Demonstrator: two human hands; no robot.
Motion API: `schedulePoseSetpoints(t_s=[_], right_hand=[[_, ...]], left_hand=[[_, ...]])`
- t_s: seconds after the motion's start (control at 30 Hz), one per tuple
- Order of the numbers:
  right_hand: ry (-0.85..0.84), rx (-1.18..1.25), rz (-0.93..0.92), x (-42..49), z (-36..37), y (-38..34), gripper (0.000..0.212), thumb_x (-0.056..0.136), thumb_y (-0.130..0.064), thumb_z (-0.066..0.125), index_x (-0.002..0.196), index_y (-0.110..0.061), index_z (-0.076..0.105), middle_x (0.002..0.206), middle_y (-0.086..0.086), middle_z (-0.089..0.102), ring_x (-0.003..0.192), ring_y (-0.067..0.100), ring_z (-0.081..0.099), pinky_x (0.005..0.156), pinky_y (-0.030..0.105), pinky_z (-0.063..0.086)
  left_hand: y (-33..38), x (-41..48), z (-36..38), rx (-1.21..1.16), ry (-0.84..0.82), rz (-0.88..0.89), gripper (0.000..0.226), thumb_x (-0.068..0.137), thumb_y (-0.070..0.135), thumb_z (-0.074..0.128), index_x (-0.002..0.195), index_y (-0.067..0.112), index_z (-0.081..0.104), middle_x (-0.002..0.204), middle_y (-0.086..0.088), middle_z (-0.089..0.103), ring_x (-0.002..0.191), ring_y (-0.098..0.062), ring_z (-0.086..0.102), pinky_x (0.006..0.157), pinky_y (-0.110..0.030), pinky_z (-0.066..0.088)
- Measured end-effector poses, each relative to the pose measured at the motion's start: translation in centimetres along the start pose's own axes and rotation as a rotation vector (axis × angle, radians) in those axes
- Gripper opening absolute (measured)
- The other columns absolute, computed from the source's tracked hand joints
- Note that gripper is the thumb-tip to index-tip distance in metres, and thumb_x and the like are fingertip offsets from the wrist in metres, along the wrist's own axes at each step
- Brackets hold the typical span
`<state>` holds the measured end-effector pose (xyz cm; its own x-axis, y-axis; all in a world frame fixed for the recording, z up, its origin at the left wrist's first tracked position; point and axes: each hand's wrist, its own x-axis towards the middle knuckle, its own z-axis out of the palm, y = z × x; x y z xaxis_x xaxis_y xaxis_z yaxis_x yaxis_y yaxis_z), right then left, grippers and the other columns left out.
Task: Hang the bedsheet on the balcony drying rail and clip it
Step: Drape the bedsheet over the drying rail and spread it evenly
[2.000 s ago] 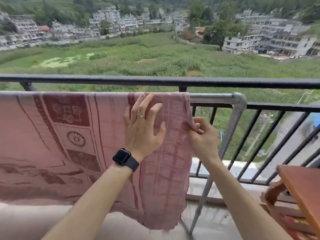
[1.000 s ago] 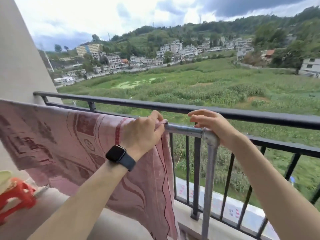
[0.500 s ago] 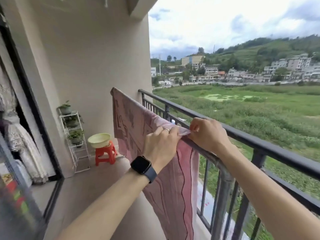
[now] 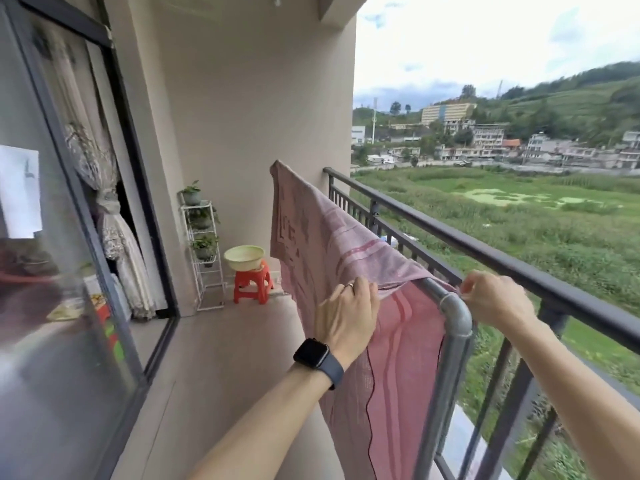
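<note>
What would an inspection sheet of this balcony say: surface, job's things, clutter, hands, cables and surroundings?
Surface: grey balcony floor.
Job's things: pink bedsheet draped over the grey drying rail; no clip seen.
Clutter: yellow basin on a red stool, beside a white plant shelf.
Hands: left hand pinches the sheet's top edge on the rail; right hand pinches its edge beyond the rail's elbow.
Cables: nothing seen.
Surroundings: black railing, glass door, fields and buildings beyond.
</note>
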<state>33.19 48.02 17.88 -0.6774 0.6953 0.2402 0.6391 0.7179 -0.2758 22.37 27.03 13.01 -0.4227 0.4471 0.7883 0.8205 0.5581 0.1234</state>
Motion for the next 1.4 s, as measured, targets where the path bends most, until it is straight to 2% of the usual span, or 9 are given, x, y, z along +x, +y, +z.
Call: schedulePoseSetpoints(t_s=[0.1, 0.2, 0.37, 0.57, 0.77, 0.9, 1.0, 1.2, 1.4], right_hand=[[0.047, 0.105, -0.093, 0.1, 0.2, -2.8, 0.015, 0.085, -0.035, 0.073, 0.09, -0.022, 0.07, 0.083, 0.004, 0.072, 0.065, 0.019, 0.059, 0.056, 0.027, 0.043], [0.222, 0.27, -0.202, 0.1, -0.6, -7.2, 0.021, 0.079, -0.017, 0.076, 0.099, -0.023, 0.075, 0.093, 0.005, 0.077, 0.075, 0.023, 0.064, 0.066, 0.029, 0.045], [0.255, 0.39, -0.31, -1.2, 0.8, -14.3, 0.038, 0.08, -0.002, 0.065, 0.112, -0.021, 0.063, 0.107, 0.001, 0.074, 0.087, 0.026, 0.069, 0.076, 0.035, 0.054], [0.359, 0.28, -0.297, -2.4, 6.1, -17.8, 0.014, 0.086, -0.013, 0.067, 0.097, -0.019, 0.07, 0.102, 0.0, 0.075, 0.087, 0.024, 0.068, 0.07, 0.025, 0.036], [0.56, 0.478, -0.38, -4.7, 8.3, -24.7, 0.024, 0.077, -0.001, 0.066, 0.098, -0.012, 0.068, 0.095, -0.002, 0.07, 0.071, 0.021, 0.064, 0.071, 0.033, 0.051], [0.518, 0.519, -0.393, -5.5, 12.7, -26.6, 0.007, 0.093, -0.015, 0.06, 0.099, -0.014, 0.063, 0.095, -0.008, 0.062, 0.068, 0.013, 0.057, 0.07, 0.037, 0.053], [0.516, 0.524, -0.38, -4.1, 15.8, -26.3, 0.011, 0.098, -0.018, 0.052, 0.102, -0.014, 0.062, 0.094, -0.006, 0.062, 0.077, 0.014, 0.056, 0.07, 0.027, 0.039], [0.192, 0.253, -0.317, -4.1, 21.0, -29.6, 0.013, 0.088, -0.023, 0.062, 0.083, -0.019, 0.051, 0.079, -0.002, 0.058, 0.076, 0.029, 0.058, 0.065, 0.034, 0.041], [0.262, 0.379, -0.115, -4.0, 18.7, -32.5, 0.028, 0.091, -0.018, 0.06, 0.066, -0.01, 0.052, 0.053, 0.001, 0.053, 0.058, 0.034, 0.052, 0.057, 0.032, 0.029]], left_hand=[[-4.2, -0.2, 0.1, 0.16, -0.087, 0.104, 0.045, 0.089, 0.06, 0.047, 0.082, 0.017, 0.054, 0.056, 0.006, 0.056, 0.054, -0.016, 0.059, 0.036, -0.023, 0.031], [-8.2, -0.1, -0.7, 0.223, -0.057, 0.132, 0.044, 0.072, 0.044, 0.08, 0.09, 0.018, 0.051, 0.053, 0.005, 0.056, 0.051, -0.019, 0.059, 0.037, -0.025, 0.039], [-13.2, 0.7, -3.7, 0.256, 0.083, 0.077, 0.009, 0.08, 0.025, 0.072, 0.081, 0.022, 0.064, 0.052, 0.004, 0.055, 0.05, -0.02, 0.058, 0.037, -0.023, 0.036], [-19.0, -3.2, -3.8, 0.135, -0.01, 0.068, 0.019, 0.084, 0.031, 0.074, 0.074, 0.021, 0.061, 0.05, 0.006, 0.052, 0.048, -0.018, 0.057, 0.034, -0.025, 0.034], [-23.9, -6.1, -3.5, -0.045, -0.072, -0.049, 0.019, 0.082, 0.025, 0.072, 0.078, 0.021, 0.054, 0.049, 0.006, 0.052, 0.045, -0.019, 0.054, 0.036, -0.024, 0.034], [-26.9, -9.3, -2.1, -0.091, -0.272, -0.039, 0.015, 0.093, 0.034, 0.055, 0.089, 0.024, 0.044, 0.055, 0.007, 0.056, 0.048, -0.021, 0.057, 0.042, -0.028, 0.044], [-27.3, -7.5, -0.7, -0.114, -0.338, -0.062, 0.012, 0.092, 0.034, 0.049, 0.095, 0.023, 0.043, 0.065, 0.004, 0.058, 0.058, -0.026, 0.05, 0.053, -0.032, 0.046], [-32.3, -6.4, -1.5, -0.262, -0.372, -0.059, 0.013, 0.091, 0.029, 0.051, 0.091, 0.022, 0.041, 0.064, 0.004, 0.059, 0.059, -0.025, 0.058, 0.055, -0.036, 0.052], [-32.3, -9.1, -5.6, -0.306, -0.26, 0.047, 0.015, 0.09, 0.027, 0.054, 0.083, 0.024, 0.041, 0.056, 0.006, 0.053, 0.049, -0.018, 0.052, 0.043, -0.028, 0.045]])
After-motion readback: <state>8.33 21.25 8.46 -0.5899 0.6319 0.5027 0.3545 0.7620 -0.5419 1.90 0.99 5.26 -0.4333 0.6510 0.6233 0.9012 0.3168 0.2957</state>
